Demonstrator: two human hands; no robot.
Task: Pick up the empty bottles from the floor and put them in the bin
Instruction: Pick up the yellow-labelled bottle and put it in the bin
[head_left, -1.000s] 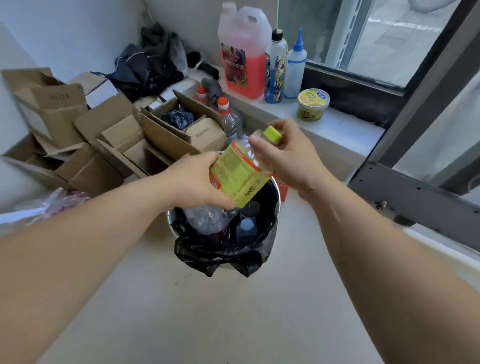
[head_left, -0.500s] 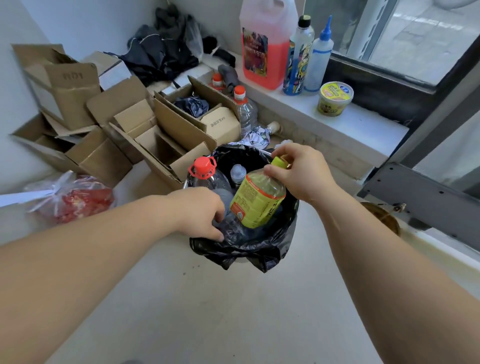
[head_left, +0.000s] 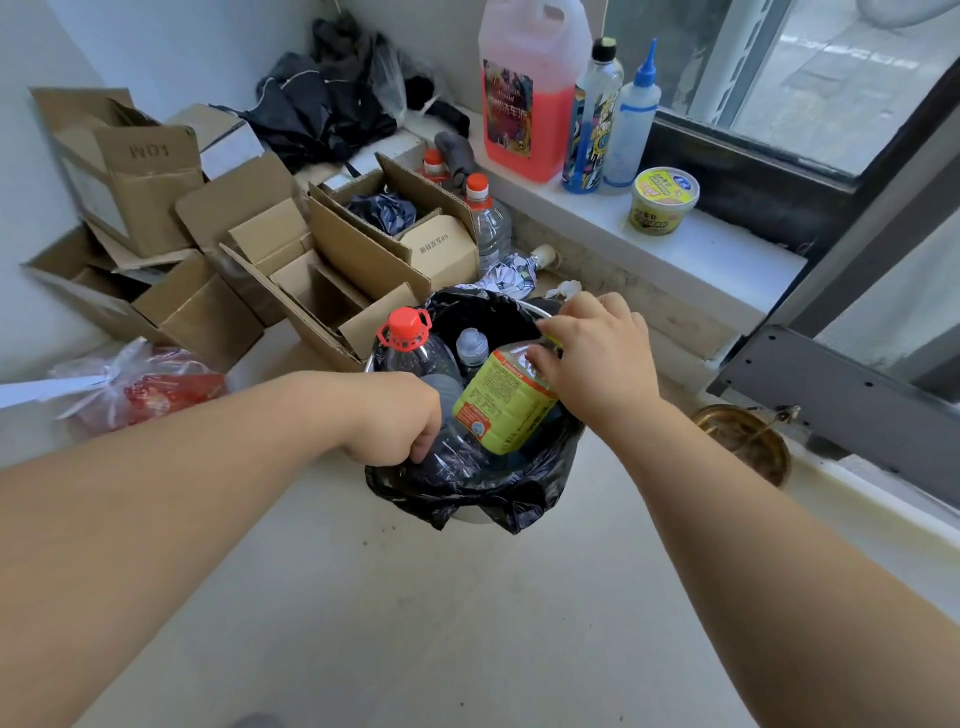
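A bin (head_left: 467, 488) lined with a black bag stands on the floor in front of me. Inside it lean a big clear bottle with a red cap (head_left: 405, 332), a small clear bottle (head_left: 470, 348) and a yellow-labelled bottle (head_left: 501, 405). My right hand (head_left: 592, 353) grips the yellow-labelled bottle by its neck, its base down inside the bin. At the bin's near left rim, my left hand (head_left: 402, 423) has its fingers curled on a crumpled clear bottle (head_left: 447, 447). Behind the bin, two clear bottles with orange caps (head_left: 485, 218) stand beside the boxes.
Several open cardboard boxes (head_left: 291, 260) crowd the floor to the left and behind the bin. A red bag (head_left: 140, 384) lies at the left. On the window ledge (head_left: 727, 254) stand a pink jug (head_left: 524, 88), two bottles and a tub. A brass dish (head_left: 748, 441) sits to the right.
Both hands have lowered from above the bin into it. The yellow-labelled bottle went down with my right hand, and the crumpled clear bottle went down with my left hand.
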